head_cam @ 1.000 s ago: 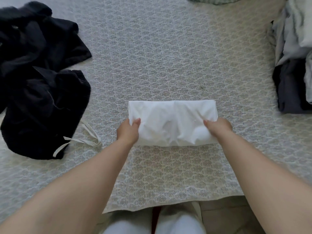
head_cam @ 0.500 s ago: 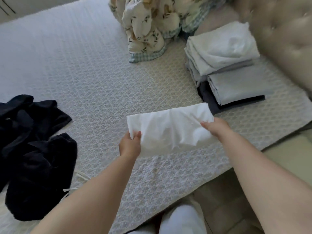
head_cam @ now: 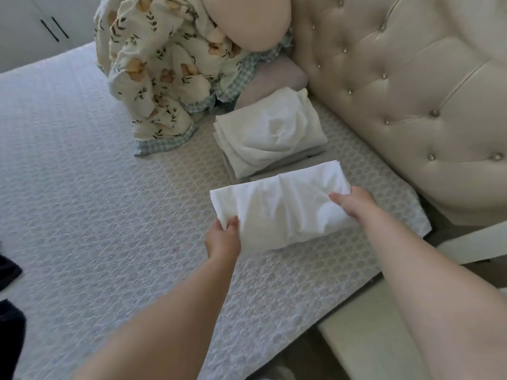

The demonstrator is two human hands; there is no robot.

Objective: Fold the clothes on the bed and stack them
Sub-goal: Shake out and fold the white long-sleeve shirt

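Observation:
A folded white garment (head_cam: 279,204) is held up over the bed near the headboard. My left hand (head_cam: 222,239) pinches its near left corner. My right hand (head_cam: 354,201) grips its right end. Just beyond it lies a stack of folded clothes (head_cam: 270,135), white on top with grey layers under it. The white garment hides the near part of that stack. At the left edge lie dark unfolded clothes (head_cam: 9,319).
A white textured bedspread (head_cam: 96,215) covers the bed. A crumpled floral blanket (head_cam: 153,72) with a checked border lies at the back. A cream pillow (head_cam: 247,20) leans on the tufted cream headboard (head_cam: 406,91). Cupboard doors (head_cam: 41,23) stand at the far left.
Both hands have lifted the folded white garment off the bedspread and carried it right, up to the stack of folded clothes. The view has swung right, so the dark clothes are almost out of sight.

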